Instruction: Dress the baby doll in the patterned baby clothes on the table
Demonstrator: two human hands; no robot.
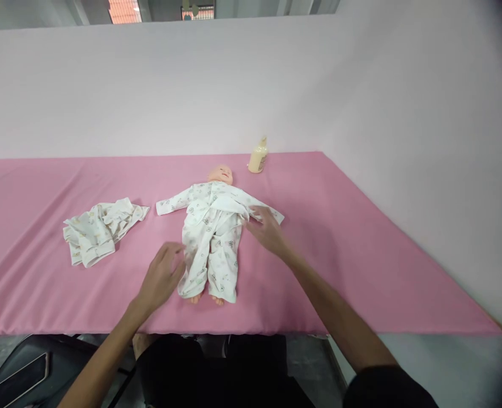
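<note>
A baby doll (221,174) lies on its back on the pink-covered table, head toward the wall and bare feet toward me. It wears a white patterned long-sleeved top (200,195) and matching trousers (224,258). Both sleeves are stretched out sideways, with no doll hands showing at the cuffs. My left hand (162,276) hovers beside the doll's leg on the left, fingers apart and holding nothing. Near the waist and the right-hand sleeve is my right hand (268,231), fingers spread; whether its fingertips touch the cloth I cannot tell.
Crumpled white patterned clothing (102,229) lies left of the doll. A pale yellow pump bottle (258,157) stands by the wall, right of the doll's head. Below the table's front edge, a phone (19,381) rests on a black chair seat (59,354).
</note>
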